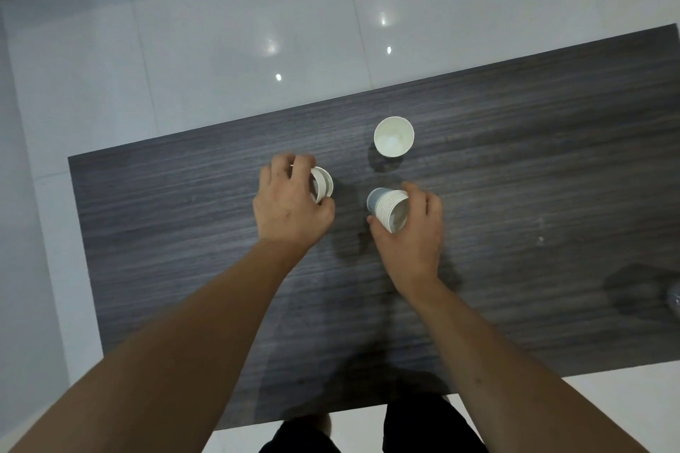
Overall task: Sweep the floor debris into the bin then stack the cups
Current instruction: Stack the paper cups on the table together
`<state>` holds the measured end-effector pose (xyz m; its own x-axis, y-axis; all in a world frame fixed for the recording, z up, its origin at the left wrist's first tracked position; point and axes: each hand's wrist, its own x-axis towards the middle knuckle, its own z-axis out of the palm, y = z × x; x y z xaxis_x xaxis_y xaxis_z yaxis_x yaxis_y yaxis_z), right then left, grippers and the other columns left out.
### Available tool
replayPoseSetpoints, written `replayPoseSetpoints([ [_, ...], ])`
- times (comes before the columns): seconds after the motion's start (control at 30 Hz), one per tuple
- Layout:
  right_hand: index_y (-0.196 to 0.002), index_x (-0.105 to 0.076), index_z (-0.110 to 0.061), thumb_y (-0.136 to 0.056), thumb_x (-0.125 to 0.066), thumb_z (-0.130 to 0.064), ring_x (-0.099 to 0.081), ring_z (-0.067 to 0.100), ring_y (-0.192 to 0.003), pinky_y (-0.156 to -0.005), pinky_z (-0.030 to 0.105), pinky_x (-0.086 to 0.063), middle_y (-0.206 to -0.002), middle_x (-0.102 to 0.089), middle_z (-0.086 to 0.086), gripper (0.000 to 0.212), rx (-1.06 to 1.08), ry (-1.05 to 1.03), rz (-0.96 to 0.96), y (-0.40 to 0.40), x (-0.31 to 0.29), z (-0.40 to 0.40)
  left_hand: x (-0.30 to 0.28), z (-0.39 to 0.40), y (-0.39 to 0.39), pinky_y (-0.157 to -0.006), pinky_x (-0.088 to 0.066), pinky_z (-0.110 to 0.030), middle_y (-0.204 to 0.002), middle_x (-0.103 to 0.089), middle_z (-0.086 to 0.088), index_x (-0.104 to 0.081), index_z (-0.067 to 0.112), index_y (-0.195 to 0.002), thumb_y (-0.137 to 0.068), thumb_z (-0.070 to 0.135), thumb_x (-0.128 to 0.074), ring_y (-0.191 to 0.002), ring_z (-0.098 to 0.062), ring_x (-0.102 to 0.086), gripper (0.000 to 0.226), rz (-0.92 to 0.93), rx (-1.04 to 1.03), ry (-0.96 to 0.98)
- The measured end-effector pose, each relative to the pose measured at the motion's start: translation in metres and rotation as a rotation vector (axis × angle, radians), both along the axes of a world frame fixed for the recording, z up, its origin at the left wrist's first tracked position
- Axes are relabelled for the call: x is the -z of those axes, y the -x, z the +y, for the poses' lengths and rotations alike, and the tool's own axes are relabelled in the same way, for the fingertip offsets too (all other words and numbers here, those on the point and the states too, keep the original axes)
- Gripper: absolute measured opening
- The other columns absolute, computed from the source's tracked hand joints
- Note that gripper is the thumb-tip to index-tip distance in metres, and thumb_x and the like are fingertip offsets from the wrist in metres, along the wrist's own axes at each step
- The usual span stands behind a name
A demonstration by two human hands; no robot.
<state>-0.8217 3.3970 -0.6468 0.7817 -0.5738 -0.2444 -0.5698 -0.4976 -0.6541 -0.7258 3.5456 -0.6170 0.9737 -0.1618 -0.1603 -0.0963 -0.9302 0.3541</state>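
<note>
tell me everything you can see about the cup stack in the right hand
The cup stack is a nest of paper-looking cups, with many white rims layered close together and a grey-blue outer wall. It is tilted, mouth facing the camera, empty inside. The right hand grips it above the dark wood-grain table.

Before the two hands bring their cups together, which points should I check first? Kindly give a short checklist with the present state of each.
1. Right hand grips the nested stack of paper cups: ok, fingers wrap its side.
2. Left hand grips its white paper cups: ok, though how many cups it holds, cannot tell.
3. Stack mouth open to receive: ok, rim faces the camera, tilted.
4. Path between the hands is free: ok, only bare dark wooden table lies there.
5. Single paper cup stands upright, apart from both hands: ok.
6. Floor debris is swept into the bin: cannot tell, no bin is in view.
</note>
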Motion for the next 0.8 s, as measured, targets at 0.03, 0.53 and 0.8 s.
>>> replayPoseSetpoints([
  [0.03, -0.136, -0.052, -0.018, -0.071, -0.088, -0.029, -0.055, 0.025, -0.112, -0.094, 0.041, -0.052, -0.128, -0.051, 0.008, 0.074, -0.001, 0.001, -0.008, 0.000, -0.001, 0.001, 0.002, 0.001, 0.000, -0.064, -0.039, -0.034, -0.118, -0.052, -0.003, -0.056, 0.020, -0.113, -0.067, 0.025, -0.076, -0.103, -0.026, -0.049, 0.050, 0.008, 0.003, 0.004],
  [0.53, -0.126, -0.058, -0.009, -0.066, -0.089, -0.026, -0.050, 0.015, -0.107, -0.093, 0.003, -0.031, -0.121, -0.054, 0.012, 0.069, 0.061, 0.115, -0.357, -0.050, -0.014, -0.024, 0.042, 0.005, 0.001, -0.083, -0.039, -0.036, -0.130, -0.046, -0.012, -0.051, 0.015, -0.127, -0.068, 0.014, -0.086, -0.108, -0.035, -0.048, 0.069, 0.226, 0.121, 0.028],
  [0.8, -0.132, -0.052, -0.017, -0.075, -0.086, -0.025, -0.053, 0.032, -0.113, -0.089, 0.032, -0.043, -0.130, -0.049, 0.013, 0.067, -0.169, 0.185, 0.033, -0.075, 0.025, -0.040, 0.043, 0.002, 0.017, -0.082, -0.044, -0.035, -0.125, -0.048, -0.011, -0.052, 0.016, -0.128, -0.072, 0.014, -0.078, -0.106, -0.031, -0.049, 0.061, 0.207, 0.115, 0.037],
])
